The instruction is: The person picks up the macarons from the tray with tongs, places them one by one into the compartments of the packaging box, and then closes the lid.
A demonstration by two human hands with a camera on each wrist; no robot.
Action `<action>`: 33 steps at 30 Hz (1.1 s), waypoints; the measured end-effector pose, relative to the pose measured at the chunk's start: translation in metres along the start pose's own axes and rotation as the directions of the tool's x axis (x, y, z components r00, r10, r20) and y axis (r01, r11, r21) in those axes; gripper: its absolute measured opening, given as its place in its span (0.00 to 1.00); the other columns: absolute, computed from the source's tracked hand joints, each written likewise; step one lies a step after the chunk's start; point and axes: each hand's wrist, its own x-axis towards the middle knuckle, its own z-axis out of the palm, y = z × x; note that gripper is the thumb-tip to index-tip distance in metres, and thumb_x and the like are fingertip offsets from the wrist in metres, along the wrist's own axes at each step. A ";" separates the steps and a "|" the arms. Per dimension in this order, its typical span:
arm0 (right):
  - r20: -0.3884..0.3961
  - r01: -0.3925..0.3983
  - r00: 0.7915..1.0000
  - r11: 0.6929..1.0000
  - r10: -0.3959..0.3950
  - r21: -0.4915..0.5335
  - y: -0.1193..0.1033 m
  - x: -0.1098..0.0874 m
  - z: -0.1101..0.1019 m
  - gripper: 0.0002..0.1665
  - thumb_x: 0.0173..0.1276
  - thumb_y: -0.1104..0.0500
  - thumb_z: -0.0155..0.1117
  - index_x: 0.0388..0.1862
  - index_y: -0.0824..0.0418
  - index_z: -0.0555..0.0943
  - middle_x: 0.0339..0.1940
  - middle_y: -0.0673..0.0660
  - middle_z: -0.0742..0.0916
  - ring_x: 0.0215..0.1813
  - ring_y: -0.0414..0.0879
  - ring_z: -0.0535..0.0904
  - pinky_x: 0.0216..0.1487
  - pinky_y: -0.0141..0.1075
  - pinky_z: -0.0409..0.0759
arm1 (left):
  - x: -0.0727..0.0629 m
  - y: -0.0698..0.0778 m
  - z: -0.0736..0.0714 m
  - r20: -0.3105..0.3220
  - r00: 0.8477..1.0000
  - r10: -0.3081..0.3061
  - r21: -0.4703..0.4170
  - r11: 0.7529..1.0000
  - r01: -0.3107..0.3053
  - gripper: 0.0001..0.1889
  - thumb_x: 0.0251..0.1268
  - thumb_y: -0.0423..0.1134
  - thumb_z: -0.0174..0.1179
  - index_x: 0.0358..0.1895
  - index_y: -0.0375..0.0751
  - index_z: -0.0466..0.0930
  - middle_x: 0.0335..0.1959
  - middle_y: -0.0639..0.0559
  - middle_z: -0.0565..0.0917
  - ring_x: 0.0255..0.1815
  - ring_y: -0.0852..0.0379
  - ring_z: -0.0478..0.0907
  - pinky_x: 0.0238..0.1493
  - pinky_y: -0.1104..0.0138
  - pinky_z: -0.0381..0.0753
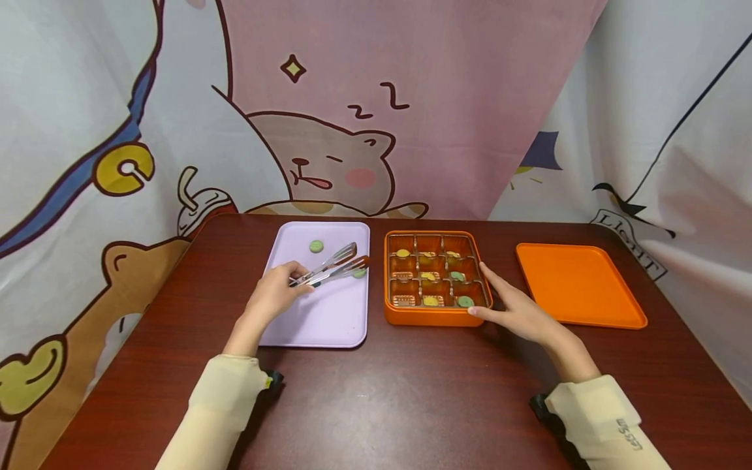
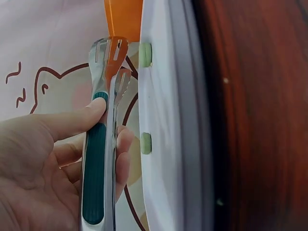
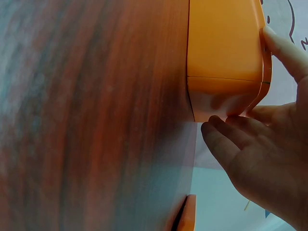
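My left hand [image 1: 275, 294] grips a pair of metal tongs [image 2: 98, 139] with a green handle inlay, thumb pressed on the upper arm. The tong tips are spread, above the lilac tray [image 1: 323, 326]. On that tray lie two green macarons: a far macaron [image 1: 316, 246] and a right-edge macaron [image 1: 359, 273], which the tongs partly overlap in the head view. My right hand [image 1: 517, 310] rests on the near right corner of an orange box [image 1: 431, 318], thumb at the front rim, fairly straight fingers along the side. Its divided insert holds yellow and green macarons, including a green one [image 1: 465, 301].
To the right of the box lies a flat orange lid [image 1: 581, 287] on the dark wooden table [image 1: 376, 391]. A patterned cloth [image 1: 440, 130] with cartoon animals hangs behind the table and along its sides.
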 end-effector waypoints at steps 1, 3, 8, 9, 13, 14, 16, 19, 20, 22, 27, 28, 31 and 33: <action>0.000 -0.001 1.000 1.000 0.001 0.000 0.000 0.000 0.000 0.59 0.69 0.39 0.63 0.83 0.53 0.37 0.83 0.68 0.49 0.80 0.71 0.48 0.71 0.71 0.51 | 0.000 -0.001 0.000 0.006 1.000 0.000 0.002 1.000 0.000 0.14 0.60 0.40 0.70 0.47 0.38 0.83 0.44 0.42 0.87 0.42 0.48 0.80 0.43 0.58 0.74; -0.002 -0.003 1.000 1.000 0.003 -0.001 0.000 0.000 0.001 0.59 0.69 0.39 0.63 0.83 0.53 0.37 0.83 0.68 0.50 0.80 0.71 0.48 0.71 0.71 0.51 | 0.000 -0.004 0.000 0.018 1.000 0.005 0.002 1.000 -0.005 0.14 0.60 0.39 0.69 0.47 0.38 0.83 0.43 0.42 0.87 0.42 0.48 0.81 0.42 0.58 0.74; -0.004 -0.002 1.000 1.000 0.002 -0.004 0.000 0.000 0.000 0.59 0.69 0.39 0.63 0.83 0.52 0.37 0.83 0.67 0.49 0.80 0.71 0.48 0.70 0.72 0.51 | 0.002 -0.008 0.003 0.037 0.999 0.030 0.002 1.000 -0.030 0.12 0.58 0.37 0.70 0.44 0.38 0.84 0.41 0.43 0.88 0.41 0.49 0.82 0.41 0.60 0.74; -0.004 -0.002 1.000 1.000 0.002 -0.003 0.000 0.000 0.000 0.59 0.69 0.39 0.63 0.83 0.52 0.37 0.83 0.67 0.49 0.80 0.71 0.48 0.70 0.71 0.51 | 0.002 -0.009 0.003 0.041 0.999 0.033 0.005 0.999 -0.033 0.12 0.58 0.37 0.70 0.44 0.38 0.84 0.41 0.43 0.88 0.40 0.49 0.82 0.40 0.61 0.74; -0.004 0.000 1.000 1.000 0.000 0.000 0.000 0.000 0.000 0.60 0.69 0.39 0.64 0.83 0.53 0.37 0.83 0.68 0.49 0.80 0.71 0.48 0.70 0.71 0.51 | 0.003 -0.012 0.005 0.071 0.997 0.025 0.001 1.000 -0.025 0.08 0.57 0.35 0.70 0.39 0.38 0.84 0.38 0.45 0.87 0.38 0.52 0.80 0.38 0.63 0.72; -0.004 0.000 1.000 1.000 0.000 0.001 0.000 0.000 0.000 0.60 0.69 0.39 0.64 0.83 0.53 0.37 0.83 0.68 0.49 0.80 0.71 0.48 0.70 0.71 0.51 | 0.003 -0.012 0.005 0.080 0.997 0.021 -0.003 1.000 -0.021 0.07 0.57 0.34 0.69 0.38 0.39 0.84 0.37 0.45 0.86 0.37 0.52 0.79 0.37 0.64 0.72; -0.003 0.000 1.000 1.000 0.000 0.002 0.000 0.000 0.000 0.60 0.69 0.39 0.64 0.83 0.54 0.37 0.83 0.68 0.49 0.80 0.71 0.48 0.70 0.72 0.51 | 0.004 -0.013 0.006 0.092 0.996 0.016 -0.008 1.000 -0.015 0.06 0.57 0.34 0.69 0.36 0.39 0.83 0.35 0.46 0.86 0.36 0.54 0.78 0.37 0.65 0.70; -0.001 0.003 1.000 1.000 -0.003 0.000 -0.001 0.000 0.000 0.59 0.69 0.39 0.63 0.83 0.53 0.37 0.83 0.68 0.49 0.80 0.71 0.48 0.70 0.72 0.51 | 0.004 -0.013 0.006 0.098 0.995 0.023 -0.010 1.000 -0.022 0.05 0.56 0.33 0.69 0.34 0.40 0.83 0.34 0.47 0.86 0.35 0.54 0.77 0.36 0.66 0.69; -0.002 0.004 1.000 1.000 -0.004 0.000 -0.001 0.000 0.000 0.59 0.69 0.39 0.63 0.83 0.53 0.37 0.83 0.68 0.49 0.80 0.71 0.48 0.70 0.72 0.51 | 0.004 -0.013 0.006 0.097 0.995 0.025 -0.008 1.000 -0.025 0.04 0.56 0.34 0.69 0.33 0.40 0.83 0.34 0.47 0.86 0.35 0.54 0.77 0.36 0.66 0.69; -0.004 0.006 1.000 1.000 -0.006 0.001 -0.001 0.000 0.000 0.59 0.69 0.40 0.63 0.83 0.53 0.37 0.83 0.67 0.49 0.80 0.71 0.48 0.70 0.72 0.51 | 0.004 -0.012 0.006 0.093 0.995 0.028 -0.002 1.000 -0.028 0.04 0.56 0.34 0.69 0.33 0.40 0.83 0.33 0.48 0.86 0.35 0.54 0.77 0.36 0.66 0.69; -0.001 0.000 1.000 1.000 0.000 0.001 -0.001 0.000 0.000 0.59 0.69 0.39 0.63 0.83 0.54 0.37 0.83 0.68 0.49 0.80 0.71 0.48 0.70 0.72 0.51 | 0.003 -0.011 0.006 0.089 0.996 0.019 0.010 1.000 -0.020 0.04 0.57 0.34 0.69 0.33 0.40 0.83 0.34 0.48 0.86 0.35 0.54 0.76 0.36 0.66 0.69; 0.000 -0.002 1.000 1.000 0.002 0.001 -0.001 0.000 0.000 0.59 0.69 0.39 0.63 0.83 0.54 0.37 0.83 0.68 0.49 0.80 0.71 0.47 0.70 0.72 0.50 | 0.002 -0.010 0.006 0.088 0.996 0.016 0.010 1.000 -0.017 0.04 0.58 0.34 0.68 0.33 0.40 0.83 0.34 0.48 0.86 0.35 0.54 0.76 0.36 0.66 0.69; 0.003 -0.006 1.000 1.000 0.006 0.005 -0.001 -0.001 0.000 0.59 0.69 0.39 0.63 0.83 0.54 0.37 0.83 0.67 0.49 0.80 0.71 0.47 0.70 0.72 0.50 | 0.002 -0.009 0.007 0.078 0.997 0.012 0.006 1.000 -0.013 0.04 0.59 0.34 0.68 0.35 0.40 0.83 0.35 0.47 0.86 0.35 0.54 0.77 0.36 0.66 0.69; 0.003 -0.005 1.000 1.000 0.005 0.003 -0.001 0.000 0.000 0.59 0.69 0.39 0.63 0.83 0.54 0.37 0.83 0.67 0.49 0.80 0.71 0.47 0.70 0.72 0.51 | 0.002 -0.009 0.007 0.069 0.998 0.015 0.003 1.000 -0.015 0.04 0.60 0.34 0.68 0.35 0.39 0.83 0.35 0.46 0.86 0.35 0.53 0.78 0.36 0.66 0.70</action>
